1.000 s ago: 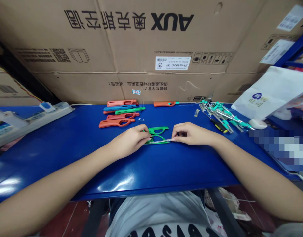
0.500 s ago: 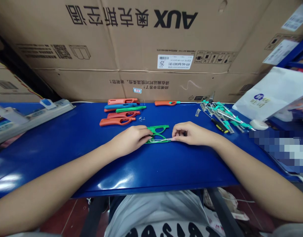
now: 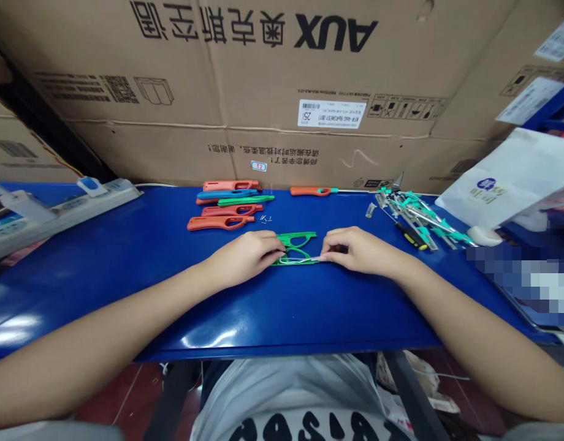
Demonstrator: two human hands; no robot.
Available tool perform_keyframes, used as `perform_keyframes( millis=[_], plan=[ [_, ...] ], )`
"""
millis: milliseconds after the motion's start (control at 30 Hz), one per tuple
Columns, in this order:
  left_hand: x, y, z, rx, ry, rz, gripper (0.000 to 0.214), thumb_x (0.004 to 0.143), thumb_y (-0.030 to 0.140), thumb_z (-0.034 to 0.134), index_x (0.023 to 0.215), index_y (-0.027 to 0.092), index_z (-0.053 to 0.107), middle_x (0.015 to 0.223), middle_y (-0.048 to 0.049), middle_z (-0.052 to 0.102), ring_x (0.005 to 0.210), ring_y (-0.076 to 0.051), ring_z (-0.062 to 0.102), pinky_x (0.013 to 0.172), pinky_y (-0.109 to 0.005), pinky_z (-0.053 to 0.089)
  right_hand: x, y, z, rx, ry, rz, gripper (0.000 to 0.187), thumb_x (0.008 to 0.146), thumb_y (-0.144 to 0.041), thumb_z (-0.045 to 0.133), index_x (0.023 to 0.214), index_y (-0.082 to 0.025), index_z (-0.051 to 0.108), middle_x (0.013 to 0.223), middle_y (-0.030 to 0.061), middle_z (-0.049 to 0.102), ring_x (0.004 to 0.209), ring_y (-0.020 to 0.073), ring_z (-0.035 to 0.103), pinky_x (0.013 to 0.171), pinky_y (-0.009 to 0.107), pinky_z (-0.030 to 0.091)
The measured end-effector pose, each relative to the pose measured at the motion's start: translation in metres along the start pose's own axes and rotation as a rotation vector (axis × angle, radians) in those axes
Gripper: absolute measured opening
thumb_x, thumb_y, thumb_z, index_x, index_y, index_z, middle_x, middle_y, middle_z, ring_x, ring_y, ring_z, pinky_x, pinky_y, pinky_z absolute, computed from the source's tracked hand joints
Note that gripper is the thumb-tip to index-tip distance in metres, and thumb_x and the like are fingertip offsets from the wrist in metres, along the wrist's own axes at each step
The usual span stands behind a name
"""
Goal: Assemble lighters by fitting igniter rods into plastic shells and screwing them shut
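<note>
Two green plastic handle shells (image 3: 297, 248) lie side by side on the blue table (image 3: 125, 269). My left hand (image 3: 245, 254) grips their left end with curled fingers. My right hand (image 3: 355, 250) pinches the right end of the nearer shell, where a thin metal part shows. Both hands rest on the tabletop.
A row of orange, blue and green handle shells (image 3: 229, 205) lies behind my left hand. One orange lighter (image 3: 312, 191) lies at the back. A pile of teal-handled metal parts (image 3: 415, 214), a screwdriver (image 3: 411, 234), a white bag (image 3: 512, 177), a power strip (image 3: 56, 211) and cardboard boxes (image 3: 263, 92) surround the table.
Both hands stay on the green shells with hardly any motion. The view has tilted slightly, so everything sits a little lower right.
</note>
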State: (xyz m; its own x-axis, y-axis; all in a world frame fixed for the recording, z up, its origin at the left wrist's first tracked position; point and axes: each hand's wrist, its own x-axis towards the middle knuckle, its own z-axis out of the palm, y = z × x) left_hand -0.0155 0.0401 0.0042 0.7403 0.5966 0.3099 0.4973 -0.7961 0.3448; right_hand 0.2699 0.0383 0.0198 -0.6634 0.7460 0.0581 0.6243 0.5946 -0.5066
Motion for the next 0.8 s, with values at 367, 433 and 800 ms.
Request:
perform_keyframes(
  millis=[367, 433, 800],
  plan=[
    [-0.001, 0.003, 0.001, -0.007, -0.005, 0.007, 0.021, 0.101, 0.020, 0.053, 0.103, 0.015, 0.073, 0.097, -0.0084, 0.071, 0.086, -0.018, 0.069, 0.083, -0.029, 0.055, -0.002, -0.002, -0.004, -0.162, -0.023, -0.015, 0.019, 0.096, -0.032, 0.062, 0.086, -0.020, 0.071, 0.091, 0.0058, 0.071, 0.081, 0.0184, 0.062, 0.068, 0.029, 0.039],
    [-0.001, 0.004, 0.001, -0.004, -0.007, 0.002, 0.021, 0.101, 0.020, 0.053, 0.102, 0.015, 0.073, 0.096, -0.0083, 0.071, 0.086, -0.019, 0.069, 0.082, -0.029, 0.055, -0.003, -0.002, -0.004, -0.160, -0.009, -0.010, 0.017, 0.096, -0.032, 0.063, 0.089, -0.020, 0.072, 0.093, 0.0059, 0.071, 0.081, 0.0183, 0.062, 0.069, 0.029, 0.041],
    [-0.001, 0.004, 0.003, 0.006, 0.001, 0.012, 0.019, 0.101, 0.019, 0.055, 0.103, 0.014, 0.073, 0.096, -0.0079, 0.072, 0.087, -0.018, 0.069, 0.080, -0.027, 0.054, 0.000, -0.002, 0.007, 0.020, 0.051, -0.079, 0.012, 0.094, -0.021, 0.062, 0.089, -0.018, 0.073, 0.092, 0.0076, 0.071, 0.082, 0.0185, 0.064, 0.075, 0.030, 0.048]
  ],
)
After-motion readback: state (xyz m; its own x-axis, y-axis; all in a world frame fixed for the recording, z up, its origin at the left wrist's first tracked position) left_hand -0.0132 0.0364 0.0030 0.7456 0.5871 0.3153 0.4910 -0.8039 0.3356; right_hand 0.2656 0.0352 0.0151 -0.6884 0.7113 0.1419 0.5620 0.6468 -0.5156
